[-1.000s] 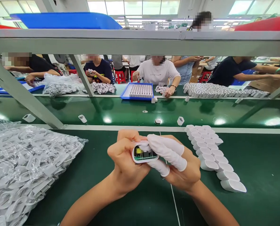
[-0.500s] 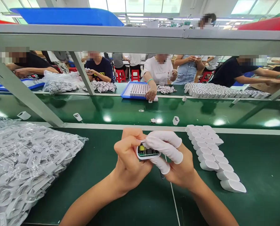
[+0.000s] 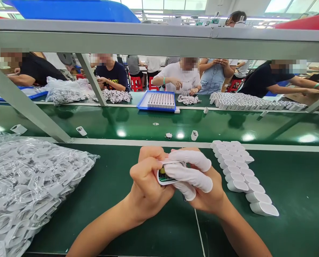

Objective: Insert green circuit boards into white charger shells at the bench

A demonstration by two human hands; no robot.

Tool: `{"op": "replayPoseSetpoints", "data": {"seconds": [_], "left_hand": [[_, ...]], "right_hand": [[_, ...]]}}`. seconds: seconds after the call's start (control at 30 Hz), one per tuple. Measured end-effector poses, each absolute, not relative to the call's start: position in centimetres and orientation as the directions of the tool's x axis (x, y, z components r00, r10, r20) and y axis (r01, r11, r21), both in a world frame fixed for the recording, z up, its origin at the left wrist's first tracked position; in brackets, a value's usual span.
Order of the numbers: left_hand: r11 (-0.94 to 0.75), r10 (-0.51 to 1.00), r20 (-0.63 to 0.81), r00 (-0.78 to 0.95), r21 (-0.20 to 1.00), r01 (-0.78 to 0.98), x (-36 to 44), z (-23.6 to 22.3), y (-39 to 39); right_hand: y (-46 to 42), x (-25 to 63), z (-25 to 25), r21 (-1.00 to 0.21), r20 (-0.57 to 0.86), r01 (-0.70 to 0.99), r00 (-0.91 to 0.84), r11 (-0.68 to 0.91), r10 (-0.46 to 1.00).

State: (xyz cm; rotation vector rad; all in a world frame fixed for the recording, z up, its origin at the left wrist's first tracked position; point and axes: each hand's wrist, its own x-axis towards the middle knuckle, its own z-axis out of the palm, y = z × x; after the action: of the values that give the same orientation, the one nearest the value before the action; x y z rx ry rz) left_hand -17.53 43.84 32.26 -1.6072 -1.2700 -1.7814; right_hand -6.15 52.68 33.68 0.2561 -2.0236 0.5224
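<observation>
My left hand [image 3: 148, 184] is closed around a white plastic charger housing [image 3: 165, 183], holding it from the left side. Its open end faces me, and a green circuit board [image 3: 163, 177] with a yellow part shows inside. White cots cover fingers and thumb of my right hand [image 3: 207, 187]. That hand is closed on the housing's right side, its covered fingers lying across the opening and hiding much of the board. A small dark piece peeks out under the right thumb; I cannot make out what it is.
To the left lies a clear bag of white plastic parts [image 3: 36, 185]. Rows of white housings [image 3: 237, 185] stand on the right. Beyond, loose pieces lie on a green conveyor belt [image 3: 138, 123] below a metal frame [image 3: 148, 41]. Co-workers sit across, near a blue tray [image 3: 140, 104].
My right fingers have slid further over the housing's opening, covering more of the board. Pieces on the belt have shifted left. The co-worker opposite has drawn a hand back from the blue tray.
</observation>
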Motion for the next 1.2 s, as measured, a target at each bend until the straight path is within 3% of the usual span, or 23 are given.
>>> {"op": "replayPoseSetpoints", "data": {"seconds": [0.2,0.3,0.47,0.67,0.9,1.2], "left_hand": [[-0.507,0.187,0.952,-0.241,0.303,0.807,-17.3,32.4,44.0],[-0.486,0.191,0.961,-0.201,0.271,0.831,-17.4,32.5,44.2],[-0.440,0.163,0.970,-0.179,0.234,0.867,-17.7,32.4,44.5],[-0.424,0.087,0.976,-0.200,0.218,0.879,-17.6,32.2,44.7],[-0.431,0.047,0.969,-0.242,0.238,0.870,-16.7,33.3,44.6],[-0.442,0.043,0.951,-0.305,0.292,0.848,-16.6,33.0,44.8]], "right_hand": [[53.0,-6.2,33.7,-0.219,0.901,-0.464,-0.433,0.858,-0.005],[52.9,-6.3,33.5,-0.245,0.878,-0.422,-0.479,0.873,0.015],[52.3,-6.6,33.1,-0.266,0.913,-0.404,-0.398,0.876,0.093],[52.0,-7.0,33.0,-0.237,0.927,-0.393,-0.365,0.889,0.087],[51.3,-7.2,32.6,-0.419,0.900,-0.520,-0.348,0.744,0.264],[51.8,-7.2,32.9,-0.297,0.934,-0.445,-0.318,0.844,0.161]]}}
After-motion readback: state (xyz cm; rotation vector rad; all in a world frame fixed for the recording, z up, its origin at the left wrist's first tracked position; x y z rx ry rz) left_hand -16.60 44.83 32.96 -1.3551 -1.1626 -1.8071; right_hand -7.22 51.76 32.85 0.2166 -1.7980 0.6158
